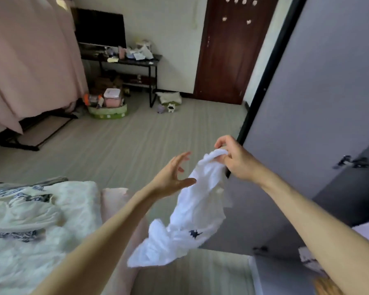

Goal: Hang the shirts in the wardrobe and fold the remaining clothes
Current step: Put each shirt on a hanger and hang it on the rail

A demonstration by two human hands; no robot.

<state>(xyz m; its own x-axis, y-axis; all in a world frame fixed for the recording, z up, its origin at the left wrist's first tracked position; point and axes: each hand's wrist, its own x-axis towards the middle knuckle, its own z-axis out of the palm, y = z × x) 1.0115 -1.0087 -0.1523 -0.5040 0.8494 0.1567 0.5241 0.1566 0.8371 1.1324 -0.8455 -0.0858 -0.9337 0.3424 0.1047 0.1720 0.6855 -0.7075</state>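
white shirt (192,211) | crumpled, hanging | small dark print | right hand (235,160) pinches top

Wardrobe door (320,86) blocks right (bed (51,209) left).

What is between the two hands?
In the head view, only the white garment, pinched by the right hand; the open left hand isn't touching it.

Two hands in view — the right hand (237,160) pinching one white shirt (192,209), the left hand (173,177) spread just beside it. Left of the left hand, one bed (77,201) — one patterned garment (19,209) on it. Beyond both: one television (100,28), one brown door (232,50).
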